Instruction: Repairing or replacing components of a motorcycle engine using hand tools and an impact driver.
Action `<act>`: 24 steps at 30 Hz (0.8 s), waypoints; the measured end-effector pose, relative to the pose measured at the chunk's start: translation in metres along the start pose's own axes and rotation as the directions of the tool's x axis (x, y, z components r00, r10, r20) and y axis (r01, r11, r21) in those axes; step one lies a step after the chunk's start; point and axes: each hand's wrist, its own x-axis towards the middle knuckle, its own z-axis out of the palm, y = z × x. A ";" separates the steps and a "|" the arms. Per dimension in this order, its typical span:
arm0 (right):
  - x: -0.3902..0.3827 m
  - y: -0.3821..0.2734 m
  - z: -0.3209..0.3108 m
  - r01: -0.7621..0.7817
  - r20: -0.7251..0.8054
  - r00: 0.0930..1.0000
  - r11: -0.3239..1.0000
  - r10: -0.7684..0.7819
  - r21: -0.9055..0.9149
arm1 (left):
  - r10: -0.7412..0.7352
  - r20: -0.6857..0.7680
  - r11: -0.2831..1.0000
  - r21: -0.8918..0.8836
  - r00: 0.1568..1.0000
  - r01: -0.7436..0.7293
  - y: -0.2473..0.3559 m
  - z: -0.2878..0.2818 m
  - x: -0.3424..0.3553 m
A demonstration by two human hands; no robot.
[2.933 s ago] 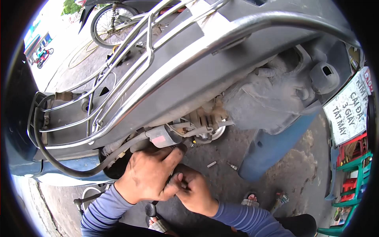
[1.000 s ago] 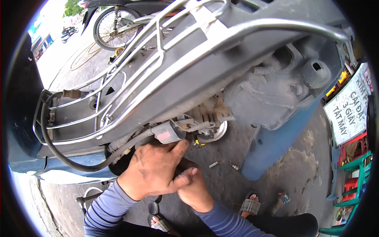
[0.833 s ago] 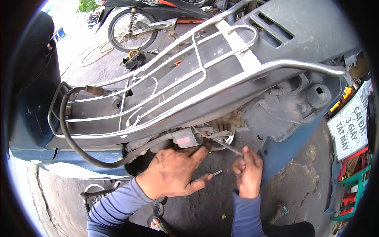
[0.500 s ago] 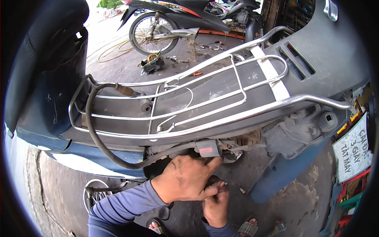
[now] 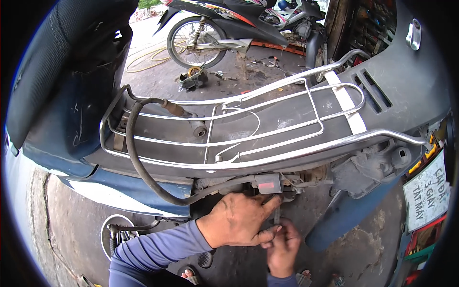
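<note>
My left hand point(image 5: 236, 219) is below the open side of a scooter, fingers curled, its index finger reaching just under a grey box point(image 5: 269, 183) with a red label. Lower and to the right, my right hand point(image 5: 284, 246) is closed in a pinch, its fingertips close to my left thumb. A small, narrow grey piece point(image 5: 277, 215) shows between the hands; its kind is unclear. What my left fingers hold, if anything, is hidden. From the box a thick black cable point(image 5: 143, 165) loops over the silver rack point(image 5: 258, 160) to a plug cap point(image 5: 198, 128).
Blue and white scooter panels point(image 5: 138, 191) stand left of my hands, a blue panel point(image 5: 330, 220) to the right. A white round container of tools point(image 5: 119, 234) is on the floor. Another motorbike point(image 5: 239, 28) and scattered tools are beyond. A sign point(image 5: 427, 191) hangs at the right.
My view has shifted, so the scooter sits further right in the picture. My right hand has turned and dropped slightly away from my left, and the narrow grey piece now shows between them.
</note>
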 end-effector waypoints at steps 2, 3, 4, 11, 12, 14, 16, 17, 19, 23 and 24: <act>-0.006 0.023 0.011 0.043 0.027 0.999 0.987 -0.039 -0.156 | -0.019 0.075 1.000 -0.015 0.997 0.020 -0.002 0.001 0.001; -0.008 0.028 0.013 0.046 -0.007 0.999 0.977 -0.049 -0.209 | -0.022 0.077 1.000 -0.006 0.997 0.022 -0.002 0.001 0.003; -0.008 0.033 0.017 -0.033 0.002 0.999 0.971 0.035 -0.237 | -0.025 0.075 1.000 0.006 0.997 0.024 -0.002 0.001 0.005; 0.002 -0.003 0.014 -0.169 -0.119 0.979 0.985 0.165 -0.028 | -0.093 0.181 0.996 0.013 0.979 0.092 0.005 -0.008 0.009; 0.006 -0.020 0.002 -0.316 -0.129 0.928 0.921 0.350 0.227 | -0.094 0.153 0.995 0.041 0.984 0.089 0.005 -0.008 0.009; 0.027 -0.043 -0.020 -0.369 -0.347 0.843 0.912 0.410 0.181 | -0.102 0.124 0.994 0.060 0.987 0.095 0.006 -0.006 0.008; 0.050 -0.053 -0.037 -0.258 -0.415 0.865 0.959 0.282 0.115 | -0.097 0.124 0.994 0.058 0.988 0.090 0.006 -0.003 0.006; 0.054 -0.054 -0.042 -0.152 -0.345 0.917 0.975 0.200 0.163 | -0.077 0.124 0.997 0.040 0.989 0.073 0.006 -0.001 0.005; 0.054 -0.042 -0.042 0.004 -0.353 0.933 0.982 0.064 0.189 | -0.047 0.020 0.999 0.026 0.999 0.046 0.004 0.001 0.004; -0.009 0.010 0.000 0.032 -0.326 0.945 0.996 -0.004 0.078 | 0.007 -0.083 1.000 0.009 0.997 -0.006 0.000 0.000 0.003; -0.017 0.024 0.014 -0.012 -0.268 0.963 1.000 0.019 0.028 | -0.021 0.007 1.000 0.022 1.000 0.021 -0.001 -0.001 0.004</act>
